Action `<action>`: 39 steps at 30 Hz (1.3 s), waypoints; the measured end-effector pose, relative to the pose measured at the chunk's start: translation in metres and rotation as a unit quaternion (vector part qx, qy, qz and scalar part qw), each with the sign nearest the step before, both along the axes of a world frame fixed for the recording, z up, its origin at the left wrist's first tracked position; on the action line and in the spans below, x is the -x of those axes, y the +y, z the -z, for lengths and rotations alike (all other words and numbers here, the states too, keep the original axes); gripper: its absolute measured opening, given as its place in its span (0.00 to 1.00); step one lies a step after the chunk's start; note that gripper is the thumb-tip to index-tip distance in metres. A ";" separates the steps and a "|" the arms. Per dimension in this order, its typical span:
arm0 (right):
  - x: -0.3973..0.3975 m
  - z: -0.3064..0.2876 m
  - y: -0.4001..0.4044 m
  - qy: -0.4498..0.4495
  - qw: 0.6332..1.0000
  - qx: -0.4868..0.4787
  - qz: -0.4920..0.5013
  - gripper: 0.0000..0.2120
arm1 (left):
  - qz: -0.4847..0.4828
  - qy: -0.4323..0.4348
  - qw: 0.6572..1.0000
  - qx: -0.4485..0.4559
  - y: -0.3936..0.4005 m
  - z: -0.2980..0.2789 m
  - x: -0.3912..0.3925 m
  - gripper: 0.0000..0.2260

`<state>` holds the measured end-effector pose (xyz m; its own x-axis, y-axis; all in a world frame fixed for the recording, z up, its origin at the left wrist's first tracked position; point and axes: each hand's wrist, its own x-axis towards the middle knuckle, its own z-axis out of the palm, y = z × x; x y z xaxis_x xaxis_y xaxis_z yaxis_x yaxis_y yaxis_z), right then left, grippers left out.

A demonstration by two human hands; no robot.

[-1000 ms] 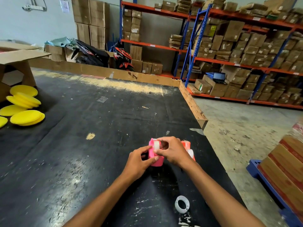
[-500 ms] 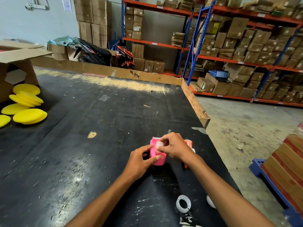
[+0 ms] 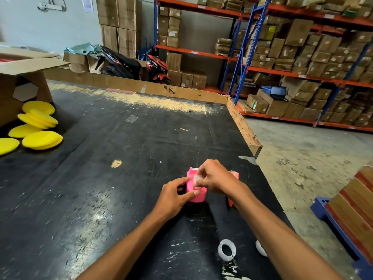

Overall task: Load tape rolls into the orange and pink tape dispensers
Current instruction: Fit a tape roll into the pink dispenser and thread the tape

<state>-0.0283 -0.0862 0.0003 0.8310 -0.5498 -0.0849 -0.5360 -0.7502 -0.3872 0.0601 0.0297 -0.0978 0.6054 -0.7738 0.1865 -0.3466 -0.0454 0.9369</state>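
The pink tape dispenser [image 3: 196, 196] stands on the black table [image 3: 101, 188], near its right edge. My left hand [image 3: 174, 196] grips the dispenser's left side with thumb and fingers. From above, my right hand [image 3: 214, 178] pinches a clear tape roll [image 3: 197, 178] at the top of the pink dispenser. The orange tape dispenser [image 3: 234, 175] stands just right of it, mostly hidden behind my right wrist. A white tape roll [image 3: 227, 250] lies flat near the table's front. A second white roll [image 3: 261, 248] peeks out beside my right forearm.
Yellow foam pads [image 3: 39, 126] are piled at the far left beside an open cardboard box [image 3: 18, 81]. A wooden rim [image 3: 243, 126] borders the table's right and far sides. Shelving with cartons [image 3: 302, 57] stands beyond; a pallet of boxes [image 3: 353, 209] sits at the right.
My right hand has shifted slightly over the pink dispenser, fingers working the tape at its top. The view has tilted a little, bringing a second white roll into sight.
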 end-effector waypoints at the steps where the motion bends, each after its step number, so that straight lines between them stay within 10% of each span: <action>1: -0.001 0.000 0.000 0.003 1.000 0.000 0.000 0.11 | 0.000 -0.001 1.000 0.000 0.000 0.000 0.000 0.27; 39: 0.007 0.009 -0.012 -0.131 0.973 -0.181 0.056 0.10 | 0.020 -0.033 0.999 0.035 0.003 -0.002 0.003 0.14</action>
